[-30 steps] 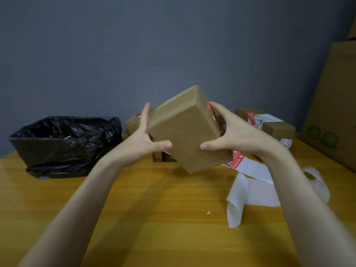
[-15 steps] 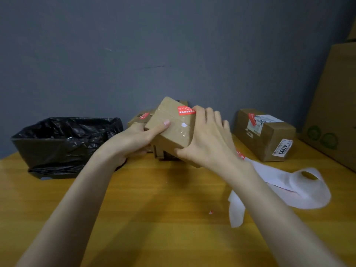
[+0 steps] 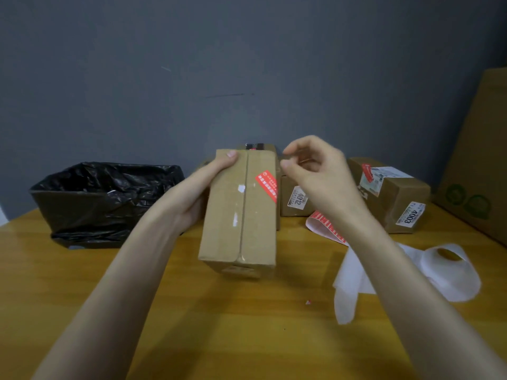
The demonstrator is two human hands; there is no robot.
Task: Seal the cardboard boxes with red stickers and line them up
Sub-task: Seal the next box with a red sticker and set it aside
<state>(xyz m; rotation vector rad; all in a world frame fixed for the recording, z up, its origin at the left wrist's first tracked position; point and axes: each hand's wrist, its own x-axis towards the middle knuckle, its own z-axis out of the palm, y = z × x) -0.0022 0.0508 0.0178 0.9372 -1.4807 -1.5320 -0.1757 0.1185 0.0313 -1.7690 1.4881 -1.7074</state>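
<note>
My left hand (image 3: 201, 189) grips a brown cardboard box (image 3: 241, 215) by its left side, thumb on the far top corner. The box hangs just above the table, its taped seam facing up, with a red sticker (image 3: 266, 185) over its right edge. My right hand (image 3: 315, 171) hovers just right of the box's far corner with fingers loosely curled, holding nothing. A strip of red stickers (image 3: 326, 227) on white backing lies on the table behind my right wrist. Two more boxes stand at the back: one labelled 4012 (image 3: 295, 197), and one labelled 4003 (image 3: 395, 196) carrying a red sticker.
A bin lined with a black bag (image 3: 107, 198) stands at the left on the wooden table (image 3: 233, 325). Curled white backing paper (image 3: 439, 272) lies at the right. A large cardboard carton (image 3: 482, 160) leans at the far right. A grey wall is behind.
The box has turned so its seam faces up and it has come toward me. My right hand has let go of it and lifted away to the right.
</note>
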